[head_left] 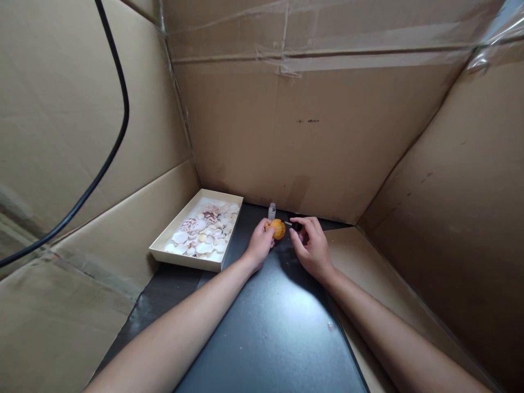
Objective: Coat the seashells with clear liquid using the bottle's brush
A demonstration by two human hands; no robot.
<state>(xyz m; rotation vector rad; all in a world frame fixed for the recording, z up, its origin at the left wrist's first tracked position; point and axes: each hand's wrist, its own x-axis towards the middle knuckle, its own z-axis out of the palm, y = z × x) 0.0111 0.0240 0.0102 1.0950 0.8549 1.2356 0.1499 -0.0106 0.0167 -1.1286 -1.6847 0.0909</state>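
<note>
An orange ribbed scallop shell (279,230) is pinched between the thumb and fingers of my left hand (261,243). Just to its right, my right hand (310,241) is closed around a small black cap (296,225). A thin pale stem, like a brush applicator, points from the cap toward the shell; I cannot tell whether its tip touches. Behind the shell stands a small clear bottle (272,210) without a cap on it, upright on the dark table (262,316). The fingers of both hands are partly hidden.
A shallow cream box (188,262) full of white and brownish shells (207,229) sits on the left. Cardboard walls (262,131) enclose the table on several sides. A black cable (125,103) hangs at the upper left. Flat cardboard (364,273) lies along the right.
</note>
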